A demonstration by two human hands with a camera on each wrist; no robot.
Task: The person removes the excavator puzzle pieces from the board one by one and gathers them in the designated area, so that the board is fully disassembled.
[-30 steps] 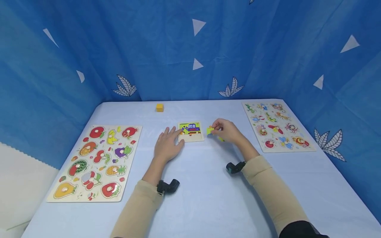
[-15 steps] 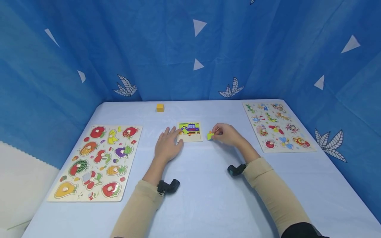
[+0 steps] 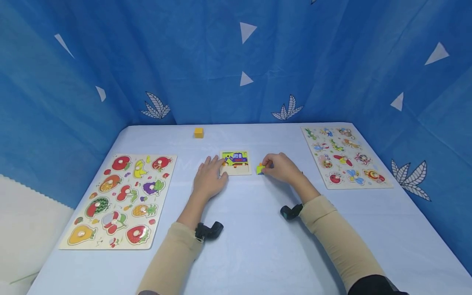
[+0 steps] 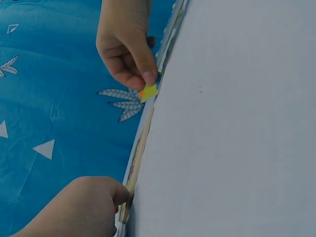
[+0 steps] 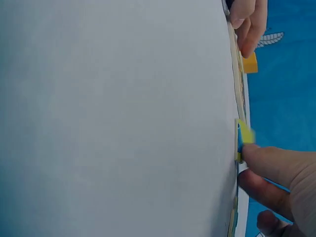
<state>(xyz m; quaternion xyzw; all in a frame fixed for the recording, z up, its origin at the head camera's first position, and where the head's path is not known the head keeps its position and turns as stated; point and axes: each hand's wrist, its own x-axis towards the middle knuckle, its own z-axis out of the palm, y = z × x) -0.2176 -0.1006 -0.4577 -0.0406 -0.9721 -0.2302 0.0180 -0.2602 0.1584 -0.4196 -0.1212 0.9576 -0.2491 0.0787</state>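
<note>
A small wooden jigsaw board (image 3: 236, 172) lies mid-table, showing a blue digger on yellow-green with a bare wood strip along its near side. My left hand (image 3: 209, 179) rests at its left edge, fingers extended and fingertips on the frame. Just right of the board, my right hand (image 3: 282, 167) pinches a yellow-green puzzle piece (image 3: 259, 168) between thumb and fingers. In the right wrist view the piece (image 5: 245, 133) stands up from the table under the thumb, apart from the board. The right hand's fingers partly cover it in the head view.
A fruit peg puzzle (image 3: 119, 200) lies at the left and an insect peg puzzle (image 3: 341, 157) at the right. A yellow cube (image 3: 198, 132) stands near the back edge. Blue curtain (image 3: 206, 61) hangs behind the white table (image 3: 243, 241). Something flat lies under the right hand.
The right hand has brought the puzzle piece slightly nearer the table's front and turned it, so less of its picture shows. The left hand stays at the board's left edge.
</note>
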